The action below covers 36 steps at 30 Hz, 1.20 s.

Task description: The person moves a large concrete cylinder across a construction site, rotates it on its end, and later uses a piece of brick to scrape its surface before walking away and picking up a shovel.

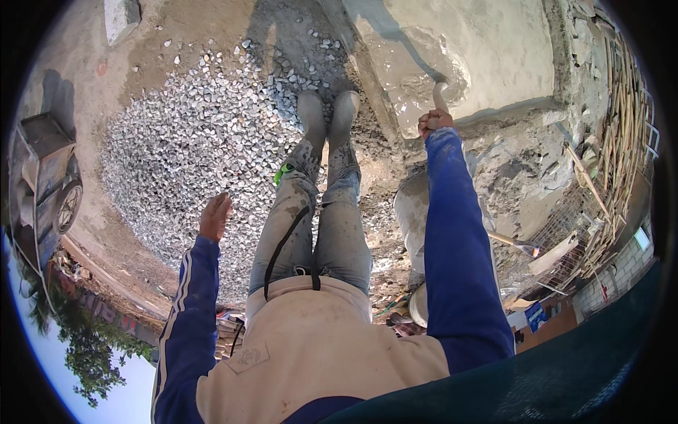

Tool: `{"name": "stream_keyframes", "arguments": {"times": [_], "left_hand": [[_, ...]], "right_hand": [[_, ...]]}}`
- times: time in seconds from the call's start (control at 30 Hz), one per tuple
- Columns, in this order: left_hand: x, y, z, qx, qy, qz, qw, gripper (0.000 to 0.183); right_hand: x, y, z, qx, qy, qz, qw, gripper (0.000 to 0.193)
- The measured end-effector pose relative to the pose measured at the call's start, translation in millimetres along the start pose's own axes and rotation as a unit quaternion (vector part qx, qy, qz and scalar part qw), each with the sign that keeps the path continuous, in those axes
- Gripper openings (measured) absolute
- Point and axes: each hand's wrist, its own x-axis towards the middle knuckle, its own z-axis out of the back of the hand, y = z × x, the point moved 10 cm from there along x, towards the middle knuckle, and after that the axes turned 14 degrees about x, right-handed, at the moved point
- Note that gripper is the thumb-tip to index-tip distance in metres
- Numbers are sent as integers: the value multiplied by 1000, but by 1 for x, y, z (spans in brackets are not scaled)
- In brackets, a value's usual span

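My right hand (pixel 436 121) is closed around a pale, curved, hose-like piece (pixel 439 93), its far end over a wet, shiny patch. That patch lies in a shallow bed of grey wet cement (pixel 505 63) with a raised edge. My left hand (pixel 215 216) is held out with the fingers stretched and nothing in it, above a heap of grey gravel (pixel 191 134). Both my boots (pixel 327 113), coated in grey mud, stand between the gravel and the bed's edge.
A wheeled metal cart (pixel 49 169) stands at the left. Pale containers (pixel 412 212) are beside my right leg. To the right lie a wooden-handled tool (pixel 512 242), wire mesh (pixel 565 230) and a pile of bamboo poles (pixel 621 148). A pale block (pixel 121 20) rests at the far left.
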Motion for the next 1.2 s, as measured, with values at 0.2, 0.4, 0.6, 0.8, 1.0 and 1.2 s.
{"name": "stream_keyframes", "arguments": {"times": [0.2, 0.4, 0.6, 0.8, 1.0, 1.2], "left_hand": [[3, -12, -5, 7, 3, -5, 1000, 43], [-11, -31, 2, 3, -23, -10, 1000, 35], [-24, -23, -13, 11, -21, 27, 999, 40], [-24, -13, -23, -29, -15, 16, 999, 41], [-19, 0, -30, -11, -2, 27, 1000, 39], [-23, 7, -34, -19, -8, 28, 999, 38]], "right_hand": [[-16, 57, 33, -861, -172, 18, 478, 26], [-67, 157, -18, -890, -146, 37, 431, 30], [-8, 46, 87, -332, -99, -208, 915, 13], [-22, -3, 10, 277, -23, -139, 950, 18], [36, 8, -56, 66, 59, -61, 994, 14], [-10, 10, 31, -915, -116, 44, 384, 31]]}}
